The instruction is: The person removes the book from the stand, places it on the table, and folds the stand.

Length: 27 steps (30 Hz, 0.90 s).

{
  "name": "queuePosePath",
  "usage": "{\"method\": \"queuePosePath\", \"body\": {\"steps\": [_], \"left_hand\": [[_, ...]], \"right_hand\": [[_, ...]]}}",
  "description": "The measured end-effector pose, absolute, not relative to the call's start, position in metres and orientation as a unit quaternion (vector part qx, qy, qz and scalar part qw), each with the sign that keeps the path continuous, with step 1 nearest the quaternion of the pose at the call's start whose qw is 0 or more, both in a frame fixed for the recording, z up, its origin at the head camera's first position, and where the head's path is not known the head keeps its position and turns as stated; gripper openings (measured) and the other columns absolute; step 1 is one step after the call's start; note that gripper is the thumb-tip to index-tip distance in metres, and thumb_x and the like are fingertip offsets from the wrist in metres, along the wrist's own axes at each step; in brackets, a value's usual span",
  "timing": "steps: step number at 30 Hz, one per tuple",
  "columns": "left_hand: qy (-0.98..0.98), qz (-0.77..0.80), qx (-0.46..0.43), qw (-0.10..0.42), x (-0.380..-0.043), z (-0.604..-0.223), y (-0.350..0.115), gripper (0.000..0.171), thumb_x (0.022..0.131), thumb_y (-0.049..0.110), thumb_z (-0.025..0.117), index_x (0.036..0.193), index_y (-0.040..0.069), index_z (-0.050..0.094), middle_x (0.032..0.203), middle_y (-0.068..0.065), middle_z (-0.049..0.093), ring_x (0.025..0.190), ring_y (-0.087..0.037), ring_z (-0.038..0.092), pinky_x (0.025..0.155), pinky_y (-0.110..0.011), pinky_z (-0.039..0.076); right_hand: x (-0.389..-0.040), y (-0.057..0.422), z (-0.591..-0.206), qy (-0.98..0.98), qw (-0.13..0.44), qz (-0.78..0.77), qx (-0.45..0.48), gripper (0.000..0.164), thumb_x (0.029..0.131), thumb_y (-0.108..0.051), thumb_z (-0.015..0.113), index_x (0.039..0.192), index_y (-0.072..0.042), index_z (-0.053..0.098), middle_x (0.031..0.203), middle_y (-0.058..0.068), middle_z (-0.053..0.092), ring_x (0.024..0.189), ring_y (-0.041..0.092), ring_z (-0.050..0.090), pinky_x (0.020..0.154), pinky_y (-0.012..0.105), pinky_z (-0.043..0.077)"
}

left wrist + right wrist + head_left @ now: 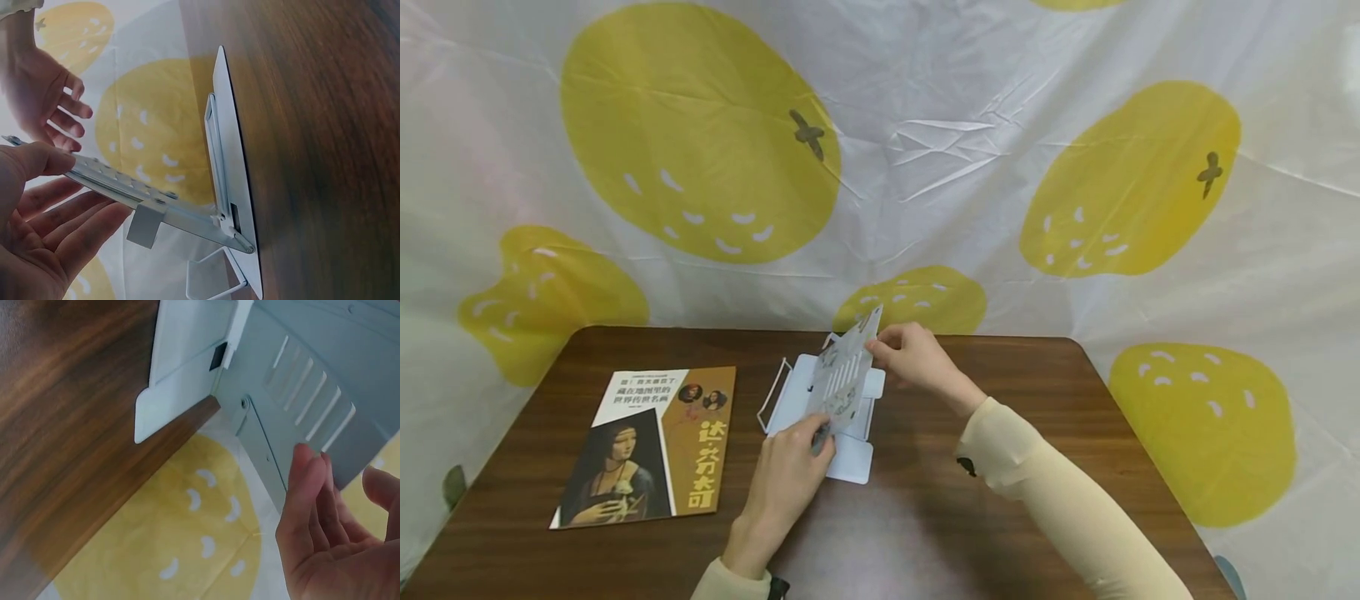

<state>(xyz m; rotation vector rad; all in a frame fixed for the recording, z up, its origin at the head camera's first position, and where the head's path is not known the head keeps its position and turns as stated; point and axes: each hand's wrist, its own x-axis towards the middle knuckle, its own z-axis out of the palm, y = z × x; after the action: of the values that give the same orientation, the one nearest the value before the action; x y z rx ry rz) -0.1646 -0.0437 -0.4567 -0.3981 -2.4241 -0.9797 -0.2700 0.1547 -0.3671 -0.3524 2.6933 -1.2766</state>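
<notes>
A white metal book stand (793, 392) stands on the table with its slotted back plate (847, 371) tilted up from the base. My left hand (790, 467) grips the near edge of that plate, thumb on one face and fingers on the other, as the left wrist view shows. The right hand (917, 358) is at the plate's far right edge, its fingertips overlapping the slotted face in the right wrist view. Its thumb (382, 494) stands apart from the fingers. A wire support (215, 156) lies along the base in the left wrist view.
A book (647, 450) with a painted portrait on its cover lies left of the stand on the dark wooden table (970, 517). Behind the table hangs a white cloth (917, 167) printed with large yellow fruit.
</notes>
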Motion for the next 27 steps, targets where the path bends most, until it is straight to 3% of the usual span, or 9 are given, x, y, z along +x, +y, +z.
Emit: {"method": "queuePosePath", "body": {"steps": [10,17,27], "left_hand": [[-0.891,-0.366,-0.148,0.223,-0.163,-0.458,-0.041,0.023,0.080,0.011,0.078,0.101,0.003,0.074,0.097,-0.013,0.073,0.085,-0.030,0.071,0.070,-0.044,0.056],[-0.891,-0.366,-0.152,0.221,-0.162,-0.460,-0.039,0.022,0.080,0.013,0.079,0.101,0.005,0.073,0.096,-0.012,0.073,0.083,-0.029,0.071,0.069,-0.042,0.056],[-0.900,-0.344,-0.163,0.214,-0.160,-0.461,-0.037,0.021,0.081,0.013,0.079,0.099,0.006,0.072,0.096,-0.011,0.073,0.080,-0.030,0.070,0.065,-0.043,0.055]], "right_hand": [[-0.265,0.155,-0.373,0.900,0.039,-0.423,-0.099,0.016,0.095,-0.021,0.062,0.092,-0.006,0.066,0.084,0.013,0.070,0.056,0.018,0.063,0.053,0.032,0.055],[-0.264,0.159,-0.378,0.898,0.029,-0.433,-0.080,0.013,0.093,-0.017,0.063,0.093,-0.005,0.066,0.079,0.009,0.070,0.056,0.017,0.065,0.058,0.041,0.057],[-0.263,0.164,-0.387,0.896,0.027,-0.439,-0.063,0.011,0.092,-0.015,0.063,0.091,-0.004,0.066,0.065,0.005,0.066,0.057,0.020,0.065,0.054,0.032,0.055]]}}
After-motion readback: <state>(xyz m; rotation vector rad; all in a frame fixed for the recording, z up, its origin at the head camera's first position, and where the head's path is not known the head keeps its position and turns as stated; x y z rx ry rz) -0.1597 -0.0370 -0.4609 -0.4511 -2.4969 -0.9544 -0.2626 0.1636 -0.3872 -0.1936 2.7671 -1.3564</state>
